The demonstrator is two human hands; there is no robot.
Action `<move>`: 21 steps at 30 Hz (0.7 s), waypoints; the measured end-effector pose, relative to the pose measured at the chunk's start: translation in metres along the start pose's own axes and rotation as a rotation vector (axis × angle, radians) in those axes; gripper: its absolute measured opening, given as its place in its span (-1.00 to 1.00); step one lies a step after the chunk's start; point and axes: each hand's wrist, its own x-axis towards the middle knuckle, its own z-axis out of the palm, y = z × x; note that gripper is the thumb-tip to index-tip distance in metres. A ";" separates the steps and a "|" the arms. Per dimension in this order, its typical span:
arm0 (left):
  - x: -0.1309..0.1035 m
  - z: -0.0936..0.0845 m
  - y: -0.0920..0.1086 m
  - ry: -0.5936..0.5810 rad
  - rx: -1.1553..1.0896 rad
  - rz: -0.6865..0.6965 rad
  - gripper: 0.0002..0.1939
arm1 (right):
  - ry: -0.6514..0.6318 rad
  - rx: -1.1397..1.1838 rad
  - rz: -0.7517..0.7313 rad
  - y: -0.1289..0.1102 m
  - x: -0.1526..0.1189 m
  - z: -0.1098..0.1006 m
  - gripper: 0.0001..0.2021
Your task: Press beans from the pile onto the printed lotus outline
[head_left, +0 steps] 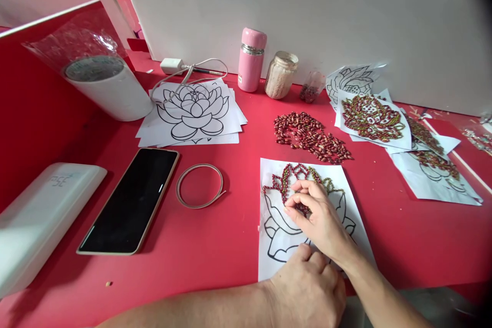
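My right hand (317, 215) hovers over the upper middle of a lotus outline sheet (269, 261), thumb and index finger pinched near the bean-lined petals. Anything between those fingertips is too small to make out. Dark red and greenish beans follow the top petals; the lower petals show bare black lines. My left hand (309, 287) rests curled at the sheet's bottom edge, just below the right wrist, its fingertips hidden underneath. Beyond the sheet lies a loose pile of red beans (307, 136) on the red table (215, 246).
Left of the sheet lie a tape ring (200, 186), a black phone (130, 202) and a white power bank (46, 215). Farther back stand lotus printouts (192, 113), a pink bottle (251, 64) and a jar (281, 77). Bean-covered sheets (372, 118) lie at right.
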 end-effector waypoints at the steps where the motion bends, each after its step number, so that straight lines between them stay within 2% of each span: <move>1: 0.000 0.000 0.000 0.001 0.004 0.003 -0.88 | 0.004 0.000 0.006 -0.001 0.001 0.000 -0.97; 14: 0.001 0.005 0.002 0.094 0.079 -0.007 -0.88 | -0.051 -0.031 0.092 -0.005 0.013 -0.006 -0.94; 18: 0.001 0.007 0.001 0.112 0.101 -0.016 -0.87 | -0.062 0.058 0.103 -0.002 0.014 -0.011 -0.94; 21: 0.001 0.008 0.000 0.121 0.104 -0.012 -0.87 | -0.014 0.125 0.115 0.003 0.014 -0.016 -0.91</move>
